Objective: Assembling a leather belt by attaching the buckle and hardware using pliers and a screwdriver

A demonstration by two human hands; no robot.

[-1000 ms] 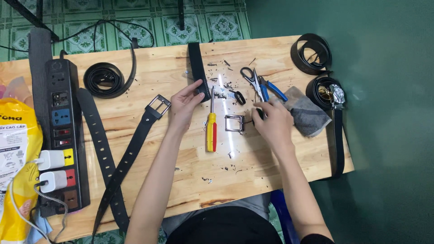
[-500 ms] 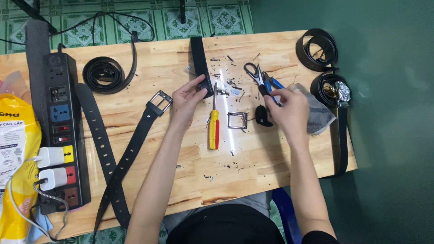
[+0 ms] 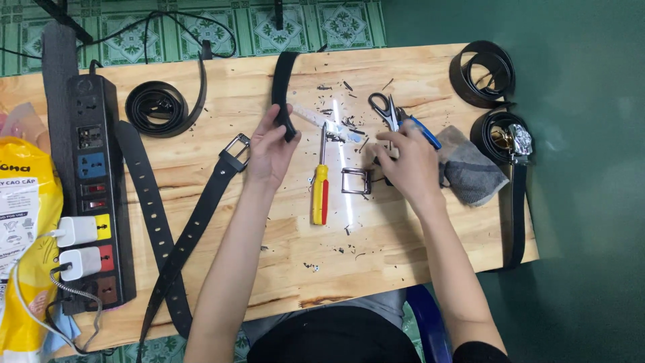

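Here, notes from beside the work:
Tabletop: pale wooden tabletop (image 3: 282, 262), planked, strewn with small dark scraps near its middle.
Room: green patterned floor tiles beyond the far edge; plain dark green floor to the right.
Left hand: left hand (image 3: 269, 149), grip closed on the end of a black belt strap (image 3: 283, 94) that runs away toward the far edge.
Right hand: right hand (image 3: 406, 161), fingers curled down over something small and dark just beside the scissors (image 3: 384, 107); what it pinches is hidden, so its grip cannot be told.
Between the hands: yellow-and-red screwdriver (image 3: 320, 188), lying flat; square metal buckle frame (image 3: 355, 181) just beside it.
Right of the hand: crumpled grey cloth (image 3: 474, 171), soft; blue-handled tool partly under the fingers.
Left side: black power strip (image 3: 94, 188) with white plugs; long holed black belt (image 3: 191, 235) with metal buckle.
Cut off: yellow bag (image 3: 20, 228) at left edge; coiled belts (image 3: 484, 70) at right corner.
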